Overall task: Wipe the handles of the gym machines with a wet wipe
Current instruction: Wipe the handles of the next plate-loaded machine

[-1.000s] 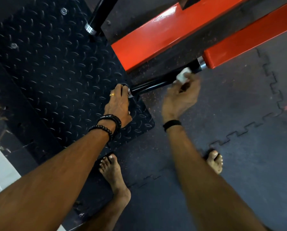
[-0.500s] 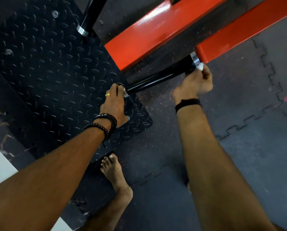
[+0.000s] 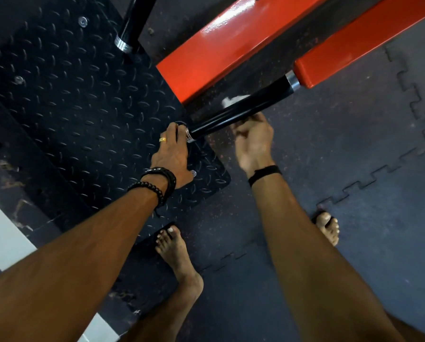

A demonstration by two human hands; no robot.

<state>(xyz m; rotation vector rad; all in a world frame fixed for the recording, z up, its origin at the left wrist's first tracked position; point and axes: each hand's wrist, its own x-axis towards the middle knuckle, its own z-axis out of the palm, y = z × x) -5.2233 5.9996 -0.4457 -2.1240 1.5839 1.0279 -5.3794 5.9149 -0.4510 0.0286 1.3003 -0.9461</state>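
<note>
We see a glossy black handle (image 3: 241, 109) with silver end rings, white wipe (image 3: 233, 99) on it, red frame beams (image 3: 231, 43) above it, black diamond-tread plate (image 3: 70, 107) left of it, dark speckled floor mats (image 3: 354, 169) beneath.

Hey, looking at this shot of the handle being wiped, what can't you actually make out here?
Head view:
- Right hand: motion-blurred, fingers hidden behind the black handle, so its grip is unclear.
- Wet wipe: only a blurred white scrap shows above the handle.
- Left hand: fingertips at the handle's chrome end, contact hidden.
- Second black handle and red frame: cut off by the top edge.
</note>
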